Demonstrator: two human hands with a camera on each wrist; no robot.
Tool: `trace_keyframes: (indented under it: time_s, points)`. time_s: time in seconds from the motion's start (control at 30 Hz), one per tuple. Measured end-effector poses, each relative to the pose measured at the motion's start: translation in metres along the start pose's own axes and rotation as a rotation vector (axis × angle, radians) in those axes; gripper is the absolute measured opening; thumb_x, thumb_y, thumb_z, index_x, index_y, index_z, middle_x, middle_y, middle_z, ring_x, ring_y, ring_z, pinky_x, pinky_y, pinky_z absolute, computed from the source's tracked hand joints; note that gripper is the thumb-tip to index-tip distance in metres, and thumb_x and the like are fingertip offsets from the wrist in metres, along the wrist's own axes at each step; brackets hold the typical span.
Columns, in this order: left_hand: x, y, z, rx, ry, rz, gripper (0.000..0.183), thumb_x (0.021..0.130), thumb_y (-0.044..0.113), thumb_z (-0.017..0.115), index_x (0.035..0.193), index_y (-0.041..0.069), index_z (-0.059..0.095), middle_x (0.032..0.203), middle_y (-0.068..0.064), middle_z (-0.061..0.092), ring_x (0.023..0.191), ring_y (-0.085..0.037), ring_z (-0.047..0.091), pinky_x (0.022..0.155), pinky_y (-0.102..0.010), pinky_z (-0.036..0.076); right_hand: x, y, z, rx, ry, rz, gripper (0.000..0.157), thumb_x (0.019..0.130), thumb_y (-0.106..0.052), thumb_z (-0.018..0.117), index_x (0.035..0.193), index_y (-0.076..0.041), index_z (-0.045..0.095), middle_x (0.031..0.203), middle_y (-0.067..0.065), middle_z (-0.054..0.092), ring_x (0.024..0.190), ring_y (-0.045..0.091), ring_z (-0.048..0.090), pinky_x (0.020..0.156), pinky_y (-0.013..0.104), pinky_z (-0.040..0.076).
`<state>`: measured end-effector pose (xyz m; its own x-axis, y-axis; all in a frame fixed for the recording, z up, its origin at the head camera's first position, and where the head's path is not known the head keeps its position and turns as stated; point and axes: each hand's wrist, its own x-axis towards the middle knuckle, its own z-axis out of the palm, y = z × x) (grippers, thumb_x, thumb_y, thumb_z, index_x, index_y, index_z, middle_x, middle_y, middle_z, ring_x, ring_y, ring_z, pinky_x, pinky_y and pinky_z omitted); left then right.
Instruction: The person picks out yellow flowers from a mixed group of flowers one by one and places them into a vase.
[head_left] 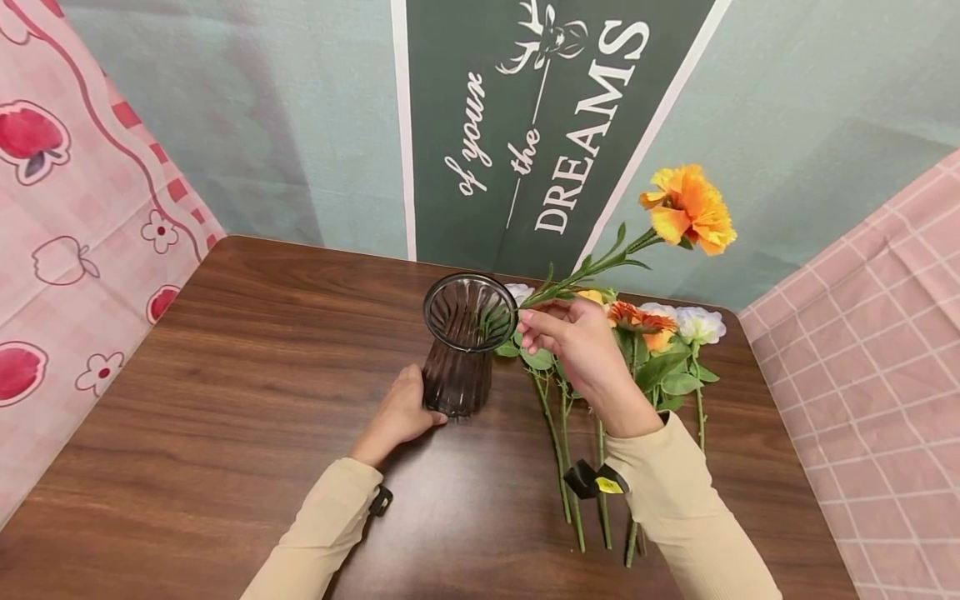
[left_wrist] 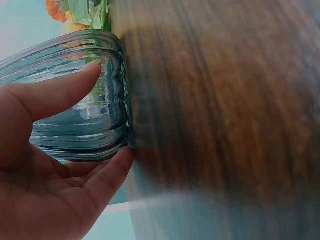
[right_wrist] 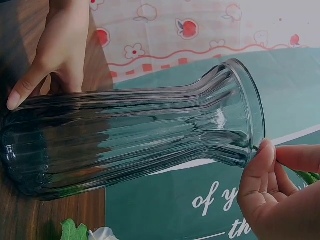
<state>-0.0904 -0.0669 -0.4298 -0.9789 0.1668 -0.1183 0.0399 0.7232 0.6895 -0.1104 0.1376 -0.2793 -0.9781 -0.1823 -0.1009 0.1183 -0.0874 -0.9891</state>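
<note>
We saw a glass vase (head_left: 459, 387) standing on the brown table (head_left: 225, 417), about midway between the left and right edges and near the back edge. The person's left hand (head_left: 397, 408) held it low down, with the thumb and fingers bent around the bottom part. The right hand (head_left: 581, 342) was up beside the top of the vase, and its thumb and fingers pinched the green stem (head_left: 592, 268) of a big orange flower (head_left: 693, 212). That flower leaned up and away to the right, well above the table's back edge. We could not tell if the end of the stem was inside the vase (the fingers and the glass rim got in our way). More flowers lay in a bunch near the back right corner, and we spotted a white flower (head_left: 701, 325) and a rusty orange flower (head_left: 641, 319) there, with their stems pointing to the front edge. Behind the back edge we saw a dark green poster (head_left: 480, 233) with white words and a deer's head.
</note>
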Motion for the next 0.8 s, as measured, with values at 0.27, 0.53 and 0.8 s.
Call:
trace_keyframes:
  time_s: [0.27, 0.53, 0.8]
  points:
    - [0.0003, -0.0002, -0.0004, 0.002, 0.016, 0.032, 0.061, 0.062, 0.014, 0.082, 0.103, -0.010, 0.043, 0.098, -0.021, 0.048, 0.098, -0.036, 0.048, 0.091, -0.044, 0.038, 0.0014, -0.0002, 0.0003, -0.009, -0.010, -0.007, 0.015, 0.088, 0.006, 0.048, 0.097, 0.018, 0.050, 0.067, 0.006, 0.058, 0.056, 0.013, 0.054, 0.054, 0.022, 0.047]
    - [0.0003, 0.0002, -0.0006, 0.004, 0.012, 0.022, 0.063, 0.063, 0.016, 0.082, 0.105, -0.010, 0.043, 0.100, -0.021, 0.048, 0.098, -0.035, 0.049, 0.090, -0.044, 0.038, 0.0019, -0.0032, 0.0022, 0.005, 0.018, 0.000, 0.011, 0.088, 0.005, 0.051, 0.097, 0.011, 0.051, 0.066, 0.007, 0.058, 0.053, 0.013, 0.054, 0.052, 0.022, 0.047]
    - [-0.0005, 0.0000, -0.0007, 0.002, 0.006, 0.012, 0.062, 0.063, 0.016, 0.082, 0.104, -0.009, 0.042, 0.099, -0.020, 0.047, 0.097, -0.035, 0.048, 0.089, -0.045, 0.039, 0.0053, -0.0001, 0.0025, -0.016, 0.015, -0.014, 0.009, 0.087, 0.005, 0.053, 0.095, 0.009, 0.052, 0.062, 0.005, 0.058, 0.050, 0.013, 0.053, 0.050, 0.023, 0.046]
